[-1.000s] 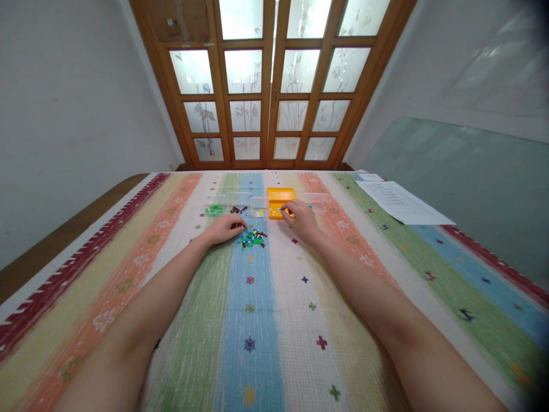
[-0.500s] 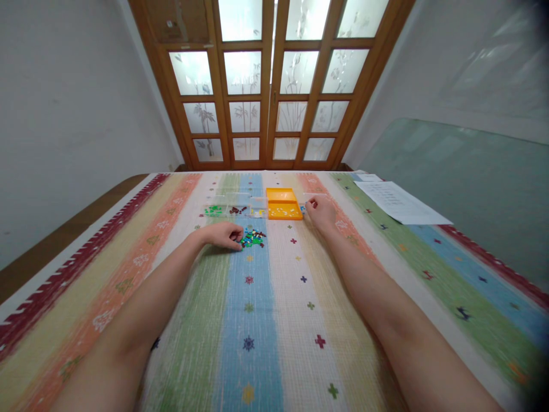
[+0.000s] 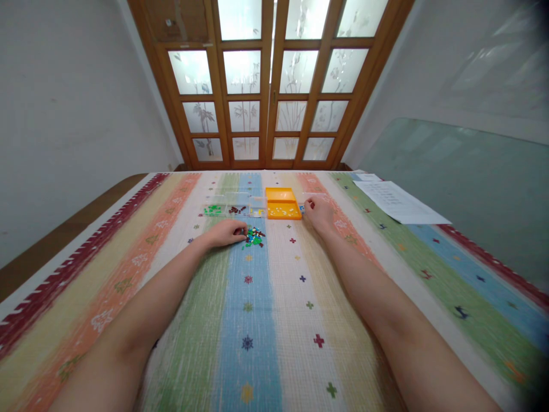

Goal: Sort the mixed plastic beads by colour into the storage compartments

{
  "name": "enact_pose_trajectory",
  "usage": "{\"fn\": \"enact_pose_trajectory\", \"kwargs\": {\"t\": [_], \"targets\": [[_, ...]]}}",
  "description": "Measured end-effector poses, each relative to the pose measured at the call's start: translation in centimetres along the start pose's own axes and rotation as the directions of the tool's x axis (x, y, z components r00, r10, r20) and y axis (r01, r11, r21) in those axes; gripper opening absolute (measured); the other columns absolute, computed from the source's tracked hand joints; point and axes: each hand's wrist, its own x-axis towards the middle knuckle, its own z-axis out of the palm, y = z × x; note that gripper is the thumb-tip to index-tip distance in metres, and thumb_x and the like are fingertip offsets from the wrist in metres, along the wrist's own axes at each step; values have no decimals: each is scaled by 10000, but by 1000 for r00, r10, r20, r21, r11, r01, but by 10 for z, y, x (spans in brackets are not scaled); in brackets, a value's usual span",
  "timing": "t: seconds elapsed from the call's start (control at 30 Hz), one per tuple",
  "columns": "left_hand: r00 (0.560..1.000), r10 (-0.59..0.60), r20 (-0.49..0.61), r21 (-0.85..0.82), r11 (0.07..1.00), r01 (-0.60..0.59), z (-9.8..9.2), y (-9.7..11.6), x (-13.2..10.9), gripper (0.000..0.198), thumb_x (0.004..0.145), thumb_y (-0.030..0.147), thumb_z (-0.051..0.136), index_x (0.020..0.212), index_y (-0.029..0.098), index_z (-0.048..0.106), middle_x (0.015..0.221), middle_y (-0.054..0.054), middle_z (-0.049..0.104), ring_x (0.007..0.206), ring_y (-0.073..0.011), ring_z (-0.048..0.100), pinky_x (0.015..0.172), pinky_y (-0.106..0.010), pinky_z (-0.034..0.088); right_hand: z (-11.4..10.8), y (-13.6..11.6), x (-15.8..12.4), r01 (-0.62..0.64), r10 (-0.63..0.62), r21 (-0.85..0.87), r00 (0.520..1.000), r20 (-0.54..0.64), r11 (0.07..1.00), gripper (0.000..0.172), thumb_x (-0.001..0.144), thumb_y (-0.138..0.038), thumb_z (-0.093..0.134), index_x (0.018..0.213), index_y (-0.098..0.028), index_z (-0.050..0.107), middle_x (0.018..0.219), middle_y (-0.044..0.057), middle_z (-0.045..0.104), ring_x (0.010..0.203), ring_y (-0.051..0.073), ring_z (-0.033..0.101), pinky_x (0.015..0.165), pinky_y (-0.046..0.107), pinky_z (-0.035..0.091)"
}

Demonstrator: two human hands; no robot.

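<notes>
A small pile of mixed green, blue, brown and white pieces (image 3: 256,238) lies on the striped tablecloth. My left hand (image 3: 228,232) is at the left edge of this pile, fingers curled and pinched; what they hold, if anything, is too small to name. Over a clear box with blue pieces (image 3: 302,209) is my right hand (image 3: 318,212), its thumb and fingers closed together. Whatever sits between those fingertips cannot be made out. An open orange box (image 3: 283,216) holding white pieces stands just left of my right hand.
Left of the orange box stand clear boxes with green pieces (image 3: 212,210), brown pieces (image 3: 237,210) and yellow pieces (image 3: 258,212). White paper sheets (image 3: 401,203) lie at the right of the tablecloth (image 3: 295,343). Wooden glazed doors (image 3: 268,97) rise behind the table.
My left hand has shifted slightly to the right and away from me along the pile's left edge. My right hand stays at the clear box, almost unmoved.
</notes>
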Motion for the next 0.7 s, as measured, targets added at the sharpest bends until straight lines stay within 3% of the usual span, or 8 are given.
{"fn": "enact_pose_trajectory", "kwargs": {"t": [0.1,0.17,0.27,0.37,0.5,0.7], "targets": [[999,7,-47,-36,999,-9,1,-2,0,191,900,336,615,959,189,721,747,1,607,683,-153,525,656,-265,362,3,1,0,34,-34,8,999,14,999,258,949,-305,503,903,-187,727,879,98,717,762,226,571,657,315,353],[1000,18,-22,-134,991,-21,-1,-4,-1,185,894,318,605,943,171,706,761,-2,609,693,-145,526,664,-260,376,5,0,-1,69,-70,20,997,25,997,255,955,-311,502,915,-191,723,886,90,716,773,223,576,663,312,355],[991,35,132,-285,959,4,-6,-6,-3,180,864,331,638,886,155,669,723,10,578,659,-127,499,635,-247,372,6,-4,-3,122,-123,32,992,28,992,253,960,-301,493,900,-190,712,876,82,709,789,219,577,683,311,361],[971,38,236,-256,966,24,-8,-6,-4,226,832,383,698,834,162,650,687,24,553,634,-119,472,601,-240,345,4,-10,-5,151,-152,28,988,39,988,251,956,-292,489,888,-191,708,863,81,705,795,223,573,699,316,374],[977,37,208,-159,987,-4,-6,-5,-2,205,816,372,709,820,171,670,672,27,553,630,-123,470,589,-242,326,2,-17,-7,196,-197,22,979,57,980,260,953,-296,485,901,-194,718,875,91,716,812,233,589,724,328,394],[985,35,172,-256,967,10,-6,-11,-2,210,846,336,679,949,169,754,772,-6,670,690,-139,548,647,-241,392,2,-23,-12,260,-262,34,962,82,965,271,945,-294,485,948,-197,738,932,101,740,857,245,625,796,349,426]]}}
